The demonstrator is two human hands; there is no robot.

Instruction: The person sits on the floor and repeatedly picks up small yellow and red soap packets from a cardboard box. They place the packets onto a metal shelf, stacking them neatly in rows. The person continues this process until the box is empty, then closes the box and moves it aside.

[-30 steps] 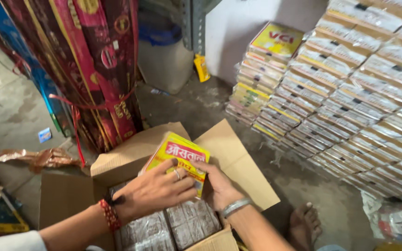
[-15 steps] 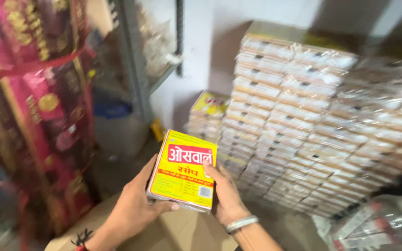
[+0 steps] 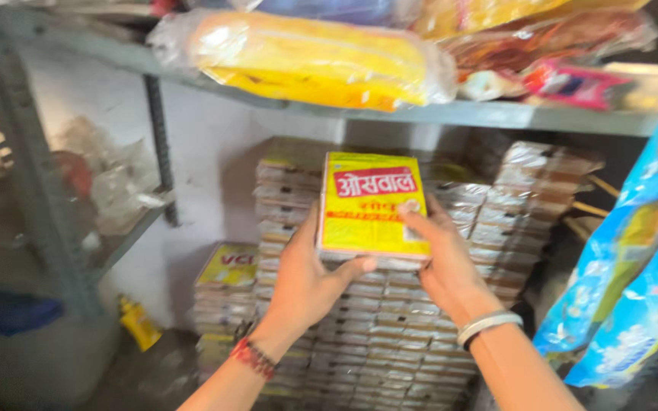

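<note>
Far left, 9 o'clock: grey metal rack [image 3: 36, 198], blurred, with crumpled clear bags [image 3: 116, 183] on its lower shelf. At 7 o'clock, on the floor by the wall, a small yellow bottle [image 3: 138, 323].

Next right: low stack [image 3: 226, 293] of wrapped packs, yellow top pack, standing just beside the tall stack [image 3: 390, 335], which fills the centre back against the white wall.

My left hand [image 3: 302, 285] comes up from 6 o'clock, red beaded band on the wrist. Palm is under the pack [image 3: 371, 205], thumb hooked over its lower edge, fingers behind. Clenched on it from the left and below.

The pack is dead centre, raised in front of the tall stack's top rows, face towards me, roughly upright. Yellow with a red banner, clear wrap, more layers visible beneath the front face.

My right hand [image 3: 443, 262] comes in from 5 o'clock, metal bangle on the wrist. Thumb pressed on the pack's front near its right edge, fingers wrapped behind. Also grasping it. So both hands hold the one pack, clear of the stack as far as I can tell.

At 12 o'clock: shelf [image 3: 496, 114] overhead, carrying a yellow wrapped bundle [image 3: 306, 57] and, to its right, mixed coloured packets [image 3: 565, 46].

Far right, 3 to 4 o'clock: blue printed bags [image 3: 634, 281], close to the lens, blurred.
</note>
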